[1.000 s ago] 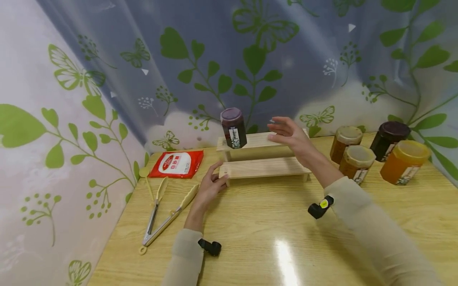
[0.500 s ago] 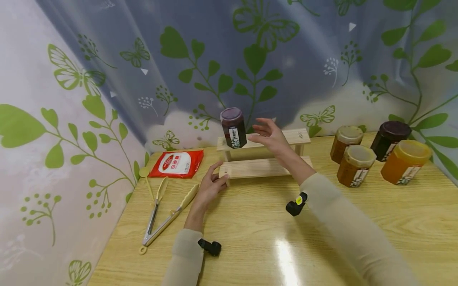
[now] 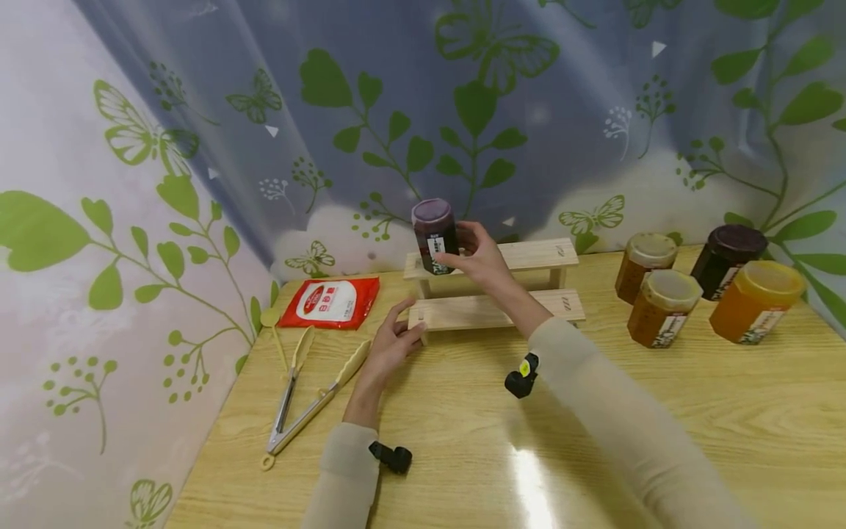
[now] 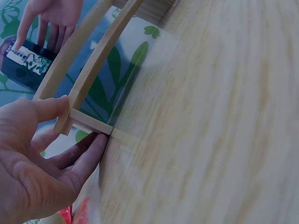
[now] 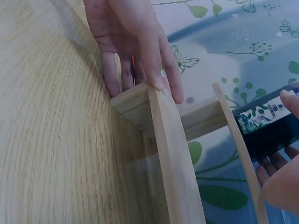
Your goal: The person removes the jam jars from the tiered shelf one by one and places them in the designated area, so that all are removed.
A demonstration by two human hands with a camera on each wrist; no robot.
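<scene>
A two-step wooden display rack (image 3: 463,314) stands on the table near the curtain. On the left end of its upper step is a dark jam jar (image 3: 426,234) with a purple lid and white label. My right hand (image 3: 487,258) holds this jar from its right side, thumb across the label and fingers behind, as the right wrist view also shows. The jar's base appears to rest on the step. My left hand (image 3: 391,348) grips the left end of the lower step; in the left wrist view the thumb lies on the board (image 4: 100,58) and the fingertips touch the leg.
To the right stand two brown jars (image 3: 663,312), a dark jar (image 3: 723,257) and an orange jar (image 3: 753,305). On the left lie a red-and-white sugar bag (image 3: 330,303), open tongs (image 3: 304,417) and a thin yellow utensil (image 3: 271,317). A patterned curtain (image 3: 370,169) hangs behind.
My right hand has moved left over the upper step to the dark jam jar and taken hold of it. The left hand keeps its grip on the rack, and the jar stays in place.
</scene>
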